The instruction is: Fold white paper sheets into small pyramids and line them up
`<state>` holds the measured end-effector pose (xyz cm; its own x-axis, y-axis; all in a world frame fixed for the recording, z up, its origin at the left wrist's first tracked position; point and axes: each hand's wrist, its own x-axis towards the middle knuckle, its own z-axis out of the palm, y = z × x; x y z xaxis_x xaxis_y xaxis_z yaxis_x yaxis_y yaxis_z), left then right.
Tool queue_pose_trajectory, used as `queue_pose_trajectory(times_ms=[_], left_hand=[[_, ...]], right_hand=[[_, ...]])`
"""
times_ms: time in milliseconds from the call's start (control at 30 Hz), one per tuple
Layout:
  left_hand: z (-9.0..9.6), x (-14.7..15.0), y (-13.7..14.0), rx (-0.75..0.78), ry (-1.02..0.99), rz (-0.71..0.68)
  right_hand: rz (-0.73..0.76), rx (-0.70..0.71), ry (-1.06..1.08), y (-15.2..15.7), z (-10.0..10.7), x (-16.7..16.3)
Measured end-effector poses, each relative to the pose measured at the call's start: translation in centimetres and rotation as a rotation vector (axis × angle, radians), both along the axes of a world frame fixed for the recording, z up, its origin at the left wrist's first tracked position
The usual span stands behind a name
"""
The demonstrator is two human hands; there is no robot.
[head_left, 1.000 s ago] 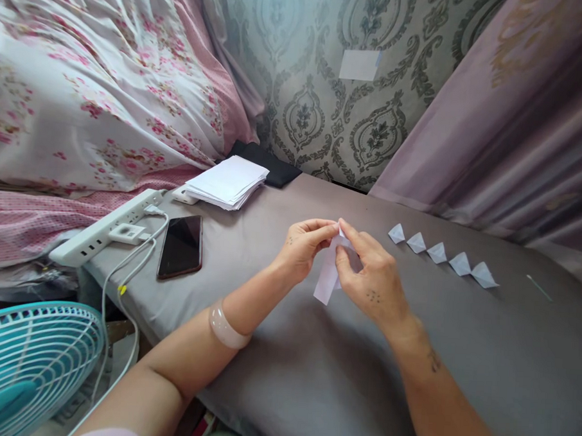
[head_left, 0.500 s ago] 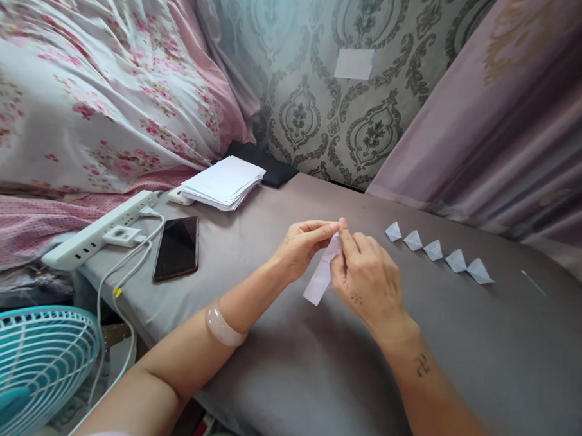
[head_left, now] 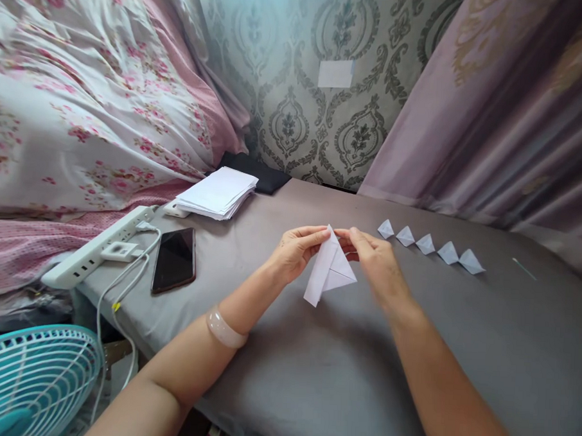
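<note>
A partly folded white sheet of paper (head_left: 325, 268) is held up above the grey-covered surface, with a narrow strip down its left side and a triangular flap on its right. My left hand (head_left: 294, 250) pinches its top point between thumb and fingers. At the paper's right edge is my right hand (head_left: 378, 263), its fingers curled and reaching partly behind the sheet, where their tips are hidden. To the right, several small folded paper pieces (head_left: 425, 244) stand in a slanting row.
A stack of white paper (head_left: 218, 192) lies at the back left beside a black item (head_left: 268, 173). Nearer are a phone (head_left: 174, 261), a white power strip (head_left: 97, 248) with cables, and a teal fan (head_left: 33, 380). A thin pale stick (head_left: 524, 268) lies far right.
My right hand has shifted off the paper's front toward its right edge, and the triangular flap now shows. My left hand keeps its pinch at the top. The view has shifted slightly.
</note>
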<state>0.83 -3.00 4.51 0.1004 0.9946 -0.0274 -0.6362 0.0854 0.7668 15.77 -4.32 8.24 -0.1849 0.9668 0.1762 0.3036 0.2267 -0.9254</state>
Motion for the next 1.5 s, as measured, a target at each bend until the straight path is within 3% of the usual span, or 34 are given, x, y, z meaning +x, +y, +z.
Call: queue_pose_trajectory(times_ms=[100,200,500,733,967,1233,1500], left_hand=[[0.1,0.1,-0.2,-0.006,0.004,0.024],[0.2,0.3,-0.3,-0.019,0.007,0.047],[-0.2,1.1,-0.4,0.004,0.061,0.132],[-0.5,0.9,-0.5,0.16,0.235,0.163],[-0.3,0.6,-0.5,0.197,0.322,0.119],[-0.3,0.2,-0.2,0.2,0.324,0.095],[-0.4,0.3,-0.4,0.156,0.304,-0.029]], right_hand=[[-0.005,-0.191,0.217,0.6,-0.3,0.2],[0.004,-0.243,0.263,0.7,-0.6,0.2],[-0.095,-0.148,0.179,0.5,-0.9,-0.2],[-0.072,-0.046,0.073,1.0,-1.3,0.2],[0.001,-0.14,0.024,0.4,-0.2,0.5],[0.102,-0.261,0.09,0.8,-0.5,1.1],[0.051,-0.267,0.094,1.7,-1.1,1.7]])
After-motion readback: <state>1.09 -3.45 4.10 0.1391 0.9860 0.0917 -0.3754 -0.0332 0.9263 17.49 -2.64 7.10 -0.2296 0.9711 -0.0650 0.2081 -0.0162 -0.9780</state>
